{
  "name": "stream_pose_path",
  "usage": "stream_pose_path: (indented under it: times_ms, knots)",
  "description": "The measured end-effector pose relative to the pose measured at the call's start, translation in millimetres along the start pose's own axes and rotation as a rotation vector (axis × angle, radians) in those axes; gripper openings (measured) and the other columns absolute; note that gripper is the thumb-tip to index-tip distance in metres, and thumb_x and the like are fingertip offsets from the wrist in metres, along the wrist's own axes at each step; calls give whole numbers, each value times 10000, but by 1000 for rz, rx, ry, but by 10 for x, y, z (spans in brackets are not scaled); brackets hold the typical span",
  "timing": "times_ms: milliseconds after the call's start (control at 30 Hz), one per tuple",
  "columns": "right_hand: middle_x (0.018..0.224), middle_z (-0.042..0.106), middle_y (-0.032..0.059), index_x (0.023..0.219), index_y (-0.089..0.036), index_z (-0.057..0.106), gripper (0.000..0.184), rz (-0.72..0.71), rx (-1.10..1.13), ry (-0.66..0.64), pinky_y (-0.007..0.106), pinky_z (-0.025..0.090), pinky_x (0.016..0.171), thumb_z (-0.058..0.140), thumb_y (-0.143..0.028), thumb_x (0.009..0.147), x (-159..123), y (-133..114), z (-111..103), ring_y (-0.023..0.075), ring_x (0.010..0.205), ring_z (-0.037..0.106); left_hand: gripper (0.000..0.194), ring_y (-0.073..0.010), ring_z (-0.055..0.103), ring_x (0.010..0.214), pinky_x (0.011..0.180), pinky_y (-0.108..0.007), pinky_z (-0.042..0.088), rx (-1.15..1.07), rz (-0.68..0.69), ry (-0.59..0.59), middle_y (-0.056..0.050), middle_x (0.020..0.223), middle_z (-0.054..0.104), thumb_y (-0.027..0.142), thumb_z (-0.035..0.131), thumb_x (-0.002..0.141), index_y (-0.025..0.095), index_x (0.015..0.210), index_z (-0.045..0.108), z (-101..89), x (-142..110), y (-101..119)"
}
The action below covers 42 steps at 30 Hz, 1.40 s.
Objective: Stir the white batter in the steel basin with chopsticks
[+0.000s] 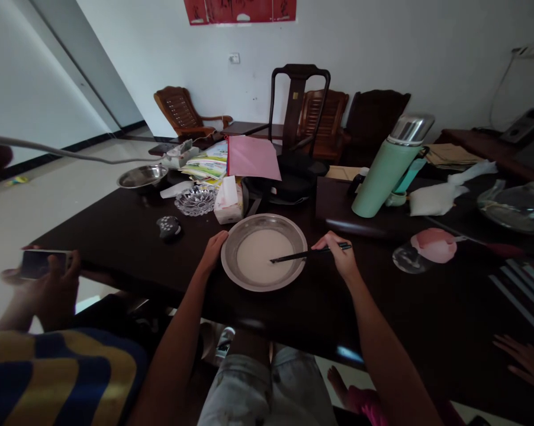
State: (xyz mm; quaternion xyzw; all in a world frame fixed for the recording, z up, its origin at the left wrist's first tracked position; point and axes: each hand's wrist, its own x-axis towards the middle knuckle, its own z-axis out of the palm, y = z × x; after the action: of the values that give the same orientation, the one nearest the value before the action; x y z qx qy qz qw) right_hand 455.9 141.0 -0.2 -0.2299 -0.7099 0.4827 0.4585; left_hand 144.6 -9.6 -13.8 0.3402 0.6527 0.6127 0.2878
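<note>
A round metal bowl (228,273) stands on the dark table in front of me, with a milky white liquid (260,245) in it. My left hand (214,248) grips the bowl's left rim, its fingers partly hidden against the outer side. In my right hand (335,251) is a pair of dark chopsticks (300,255), held closed together at the right of the bowl. Their tips reach over the rim and touch the white liquid near its middle.
Behind the bowl are a tissue box (228,204), a glass dish (196,201), and a second metal bowl (142,176). A green thermos (382,177) and pink-lidded container (427,247) stand right. People sit on both sides; one holds a phone (44,264), another's hand (527,358) rests at right.
</note>
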Motion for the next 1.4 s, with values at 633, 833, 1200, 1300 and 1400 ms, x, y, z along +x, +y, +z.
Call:
stream_pose_path:
  times_ms: [633, 833, 1200, 1300, 1400]
  knots:
    - [825, 783, 46, 772, -266, 772, 413, -82, -117, -88, 408, 516, 808, 589, -605, 923, 8, 25, 81, 239, 823, 669, 485, -114, 351, 606, 550, -226, 324, -34, -2, -3, 41, 620, 397, 576, 718, 700, 194, 608, 434, -15, 13, -52]
    - [687, 736, 44, 628, -248, 715, 514, 2, -5, 37, 390, 526, 753, 556, -634, 927, 6, 46, -20, 219, 697, 672, 500, -117, 364, 604, 551, -240, 319, -38, -20, -18, 40, 633, 401, 615, 709, 714, 197, 628, 450, -21, 11, -79]
    - [696, 740, 50, 635, -255, 736, 512, -24, -40, 64, 389, 520, 747, 546, -620, 940, 0, 30, -23, 225, 724, 665, 307, -228, 552, 881, 824, -347, 438, 235, 357, 388, -58, 902, 582, 527, 549, 939, 222, 912, 567, 118, -370, 355]
    - [717, 747, 55, 665, -252, 750, 481, -27, -39, -33, 386, 532, 744, 559, -594, 944, -13, 20, 15, 226, 729, 675, 289, -315, 572, 1079, 791, -443, 463, 261, 454, 197, -103, 1001, 618, 547, 585, 916, 267, 967, 632, 226, -813, 553]
    - [816, 783, 60, 777, -261, 784, 384, -79, -97, -136, 398, 537, 774, 599, -559, 934, -13, 19, 87, 238, 805, 684, 330, -347, 586, 1155, 623, -465, 406, 271, 429, 56, -140, 903, 632, 607, 571, 885, 294, 852, 671, 263, -1252, 556]
